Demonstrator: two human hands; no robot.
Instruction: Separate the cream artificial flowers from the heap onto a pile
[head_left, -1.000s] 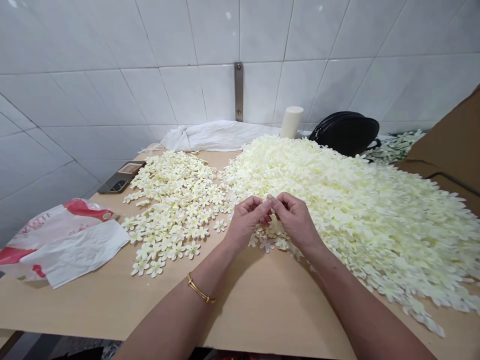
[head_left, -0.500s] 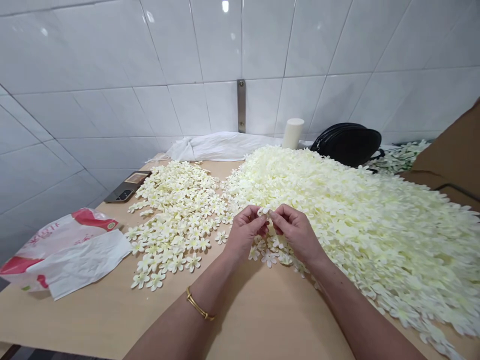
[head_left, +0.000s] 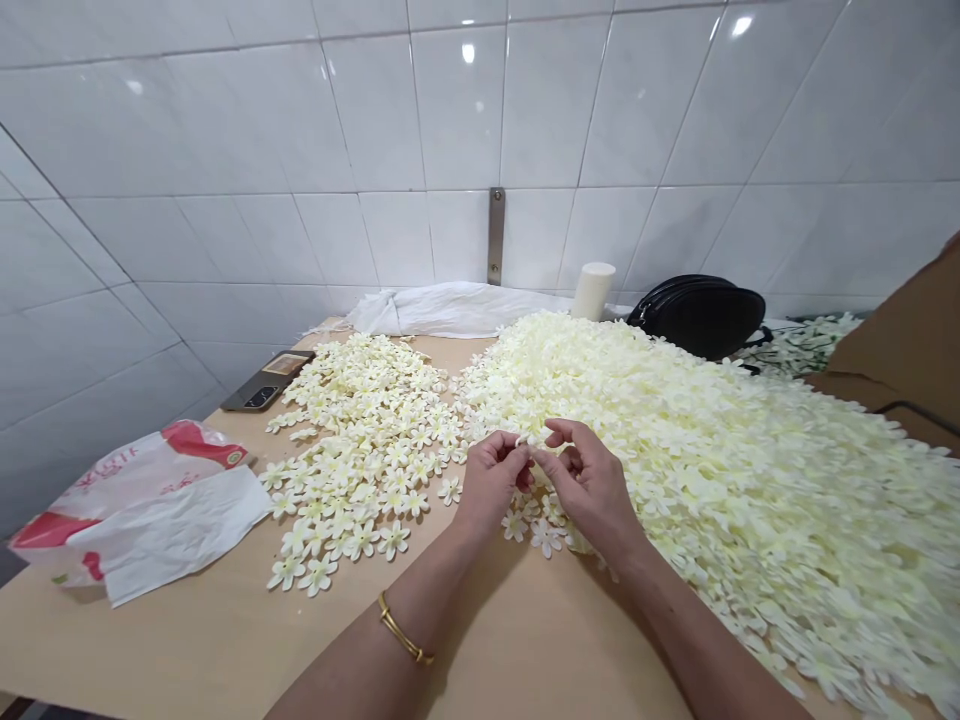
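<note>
My left hand (head_left: 493,483) pinches a small cream artificial flower (head_left: 525,439) between thumb and fingertips. Close beside it, my right hand (head_left: 589,485) has its thumb near the flower and its index finger lifted apart, with the other fingers curled. Whether the right thumb touches the flower cannot be made out. Both hands are at the near left edge of a large heap of cream flowers (head_left: 697,450). To the left, a smaller spread of flowers with yellow centres (head_left: 367,420) lies on the wooden table (head_left: 510,640).
A phone (head_left: 268,381) and a red-and-white plastic bag with a white tissue (head_left: 176,530) lie at the left. Along the tiled wall are a white cloth (head_left: 442,309), a cream cylinder (head_left: 593,291) and a black bag (head_left: 701,315). Cardboard (head_left: 900,335) stands at the right.
The right index finger has opened away from its thumb, while the left hand keeps its pinch on the flower. The camera view has tilted up, so everything sits lower.
</note>
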